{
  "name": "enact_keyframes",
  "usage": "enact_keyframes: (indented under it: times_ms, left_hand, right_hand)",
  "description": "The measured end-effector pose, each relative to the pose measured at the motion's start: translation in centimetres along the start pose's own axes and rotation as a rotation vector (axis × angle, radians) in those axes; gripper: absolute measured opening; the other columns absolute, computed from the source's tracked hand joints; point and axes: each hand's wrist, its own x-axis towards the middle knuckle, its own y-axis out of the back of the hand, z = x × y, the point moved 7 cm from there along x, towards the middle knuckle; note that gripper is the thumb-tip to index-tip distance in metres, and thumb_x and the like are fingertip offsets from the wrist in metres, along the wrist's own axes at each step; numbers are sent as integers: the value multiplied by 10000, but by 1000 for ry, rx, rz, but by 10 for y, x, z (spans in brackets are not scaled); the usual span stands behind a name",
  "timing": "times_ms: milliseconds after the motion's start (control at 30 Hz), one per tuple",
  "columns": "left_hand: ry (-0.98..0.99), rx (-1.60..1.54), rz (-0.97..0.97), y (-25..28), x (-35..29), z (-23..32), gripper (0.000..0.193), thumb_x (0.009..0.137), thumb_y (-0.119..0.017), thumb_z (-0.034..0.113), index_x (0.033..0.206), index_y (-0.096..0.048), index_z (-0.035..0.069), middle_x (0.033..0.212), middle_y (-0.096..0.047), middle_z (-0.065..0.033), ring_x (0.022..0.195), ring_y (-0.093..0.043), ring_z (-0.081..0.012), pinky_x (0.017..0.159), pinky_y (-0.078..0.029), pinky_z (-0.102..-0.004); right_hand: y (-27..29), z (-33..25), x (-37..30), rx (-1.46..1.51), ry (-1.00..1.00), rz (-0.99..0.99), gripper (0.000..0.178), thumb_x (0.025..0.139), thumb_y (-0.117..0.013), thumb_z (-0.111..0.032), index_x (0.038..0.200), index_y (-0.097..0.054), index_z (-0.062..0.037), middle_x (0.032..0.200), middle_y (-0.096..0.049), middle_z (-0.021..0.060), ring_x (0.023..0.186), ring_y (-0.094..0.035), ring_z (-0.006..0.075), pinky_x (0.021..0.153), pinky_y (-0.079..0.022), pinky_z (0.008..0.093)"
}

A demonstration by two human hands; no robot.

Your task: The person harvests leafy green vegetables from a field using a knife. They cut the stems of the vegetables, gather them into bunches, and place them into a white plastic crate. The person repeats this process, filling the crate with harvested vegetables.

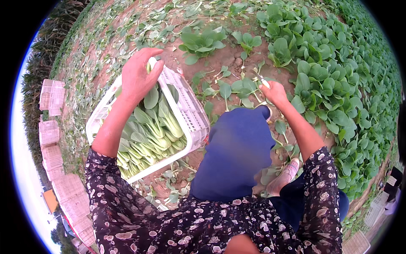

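My left hand (140,75) is over the far end of a white plastic crate (188,111), its fingers closed round a bok choy whose pale stem end (151,63) shows between thumb and fingers. Below it, rows of cut bok choy (158,135) lie in the crate with their pale bases toward me. Out to the right, low over the soil, my right hand (274,92) grips a small knife (262,79) by its light handle, the blade pointing away from me. Loose leaves (241,86) are scattered on the ground beside the knife.
Dense growing bok choy (334,80) fills the right side, and a few plants (203,42) stand ahead. Cut leaves litter the soil (169,48). Several stacked crates (69,192) line the far left. My blue-clad knee (237,154) is between crate and right arm.
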Motion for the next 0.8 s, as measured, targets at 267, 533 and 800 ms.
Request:
enact_keyframes:
  times_ms: [267,533,800]
  left_hand:
    - [-376,467,-780,-304,89,10,261,835,-623,322,938,-747,117,930,-693,-93,930,-664,-292,826,-504,-439]
    - [-422,833,-522,-360,90,-123,344,853,-665,347,1125,-696,138,1092,-650,-41,1109,-557,-204,929,-397,-382]
    - [-59,646,-425,-349,81,-120,255,866,-616,304,1070,-663,158,974,-664,-14,998,-576,-226,807,-408,-407]
  right_hand:
    - [-127,-53,81,297,123,-74,486,888,-600,-484,859,-682,-6,767,-667,202,759,-653,365,731,-498,470]
    - [-150,-71,151,283,190,-28,438,914,-594,-414,974,-669,14,883,-690,263,863,-663,443,796,-512,526]
    - [-180,-96,186,395,166,10,444,920,-571,-417,969,-665,14,877,-686,265,844,-663,448,774,-516,524]
